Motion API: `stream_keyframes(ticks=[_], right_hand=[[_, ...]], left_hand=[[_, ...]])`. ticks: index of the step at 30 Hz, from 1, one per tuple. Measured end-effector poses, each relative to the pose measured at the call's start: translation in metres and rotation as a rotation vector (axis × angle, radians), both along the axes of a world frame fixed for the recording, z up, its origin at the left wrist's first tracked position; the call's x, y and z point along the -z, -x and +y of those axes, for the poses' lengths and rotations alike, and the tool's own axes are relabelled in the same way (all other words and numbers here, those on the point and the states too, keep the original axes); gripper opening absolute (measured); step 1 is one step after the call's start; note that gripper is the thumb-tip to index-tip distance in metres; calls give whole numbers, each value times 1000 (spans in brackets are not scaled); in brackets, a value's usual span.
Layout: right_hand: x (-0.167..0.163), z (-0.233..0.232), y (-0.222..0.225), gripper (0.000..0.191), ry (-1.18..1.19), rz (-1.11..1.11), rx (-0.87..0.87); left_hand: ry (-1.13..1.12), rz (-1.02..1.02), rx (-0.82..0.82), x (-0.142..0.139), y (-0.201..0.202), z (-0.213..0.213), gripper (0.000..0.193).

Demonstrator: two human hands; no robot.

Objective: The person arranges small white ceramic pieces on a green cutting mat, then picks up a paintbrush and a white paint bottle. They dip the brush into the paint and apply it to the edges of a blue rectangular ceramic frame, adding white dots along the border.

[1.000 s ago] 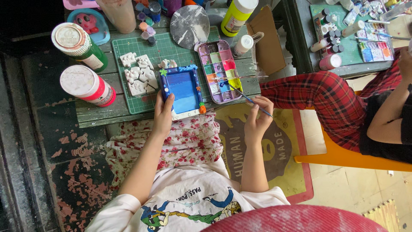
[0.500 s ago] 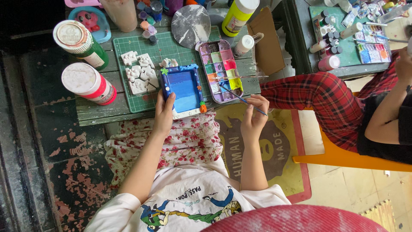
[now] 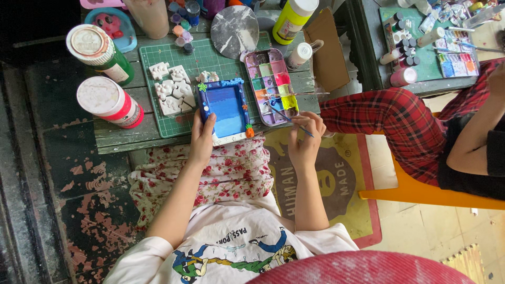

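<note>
Nearest the camera: white printed shirt and a red floral skirt [image 3: 210, 168] over the lap. Both forearms reach forward to the tabletop [image 3: 121, 139] edge.

Left hand [image 3: 201, 139]: fingers wrapped on the near left edge of a small blue picture frame [image 3: 225, 109], thumb lying on its front. The frame sits at the tabletop's near edge, half on the green cutting mat [image 3: 210, 58], blue-painted centre, small coloured ornaments at its corners.

Right hand [image 3: 304, 139]: fingers pinched narrow around a thin paintbrush [image 3: 284, 117], held just off the tabletop edge. Brush tip points into the paint palette [image 3: 269, 87], which lies just right of the frame, wells filled with pink, green, yellow and blue.

Left of the frame on the mat: white plaster shapes [image 3: 171, 87]. Farther left: two large paint bottles [image 3: 108, 102], one red, one green. Beyond: a grey round disc [image 3: 235, 29], a yellow bottle [image 3: 292, 18].

Far right: another person in red plaid trousers [image 3: 394, 118] on an orange chair [image 3: 421, 192].
</note>
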State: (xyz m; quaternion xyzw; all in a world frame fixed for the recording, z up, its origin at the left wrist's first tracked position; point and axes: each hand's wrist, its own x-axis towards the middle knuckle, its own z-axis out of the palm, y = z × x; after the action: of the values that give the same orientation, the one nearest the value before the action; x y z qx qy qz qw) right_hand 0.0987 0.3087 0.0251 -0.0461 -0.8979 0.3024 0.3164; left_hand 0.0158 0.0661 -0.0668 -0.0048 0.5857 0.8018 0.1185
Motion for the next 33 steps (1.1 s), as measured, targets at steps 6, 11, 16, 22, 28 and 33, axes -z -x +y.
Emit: stream_keyframes(ticks=[6, 11, 16, 22, 28, 33], right_hand=[[-5, -2, 2, 12, -12, -16, -23], [-10, -3, 2, 11, -5, -37, -41], [-16, -2, 4, 12, 5, -48, -61], [-18, 1, 7, 13, -12, -46, -85], [-18, 3, 9, 17, -40, -46, -108], [-18, 4, 10, 18, -28, -53, -70]], left_hand=[[0, -12, 24, -4, 0, 0, 53], [5, -19, 27, -5, 0, 0, 54], [-26, -11, 15, -3, -1, -1, 53], [-16, -12, 10, -3, 0, 0, 53], [-21, -14, 9, -2, 0, -1, 53], [8, -22, 5, -3, 0, 0, 54]])
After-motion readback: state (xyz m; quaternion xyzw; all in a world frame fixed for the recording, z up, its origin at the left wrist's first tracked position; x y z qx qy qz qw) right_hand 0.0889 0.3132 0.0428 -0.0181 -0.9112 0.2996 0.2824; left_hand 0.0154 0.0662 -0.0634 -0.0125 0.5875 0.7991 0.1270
